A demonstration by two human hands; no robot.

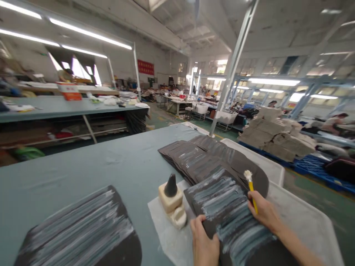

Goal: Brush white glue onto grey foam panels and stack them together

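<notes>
In my right hand [263, 210] is a brush [252, 188] with a yellow handle, its pale bristles pointing up. Beneath that hand lies a dark sheet [213, 225] streaked with wet-looking whitish paste. My left hand [203, 240] grips the near left edge of this sheet, fingers bent over it. Behind it, a fanned stack of similar dark sheets [191, 159] has fainter streaks. A cream container [169, 201] with a black cone-shaped nozzle stands left of the sheet, on white paper [163, 225].
Another streaked dark sheet [83, 232] lies at the left on the blue-grey table [124, 159]. White trays [305, 218] border the right side. A metal post [233, 70] rises beyond the stack. Farther off are a second table [50, 107], a grey pile [277, 136] and people.
</notes>
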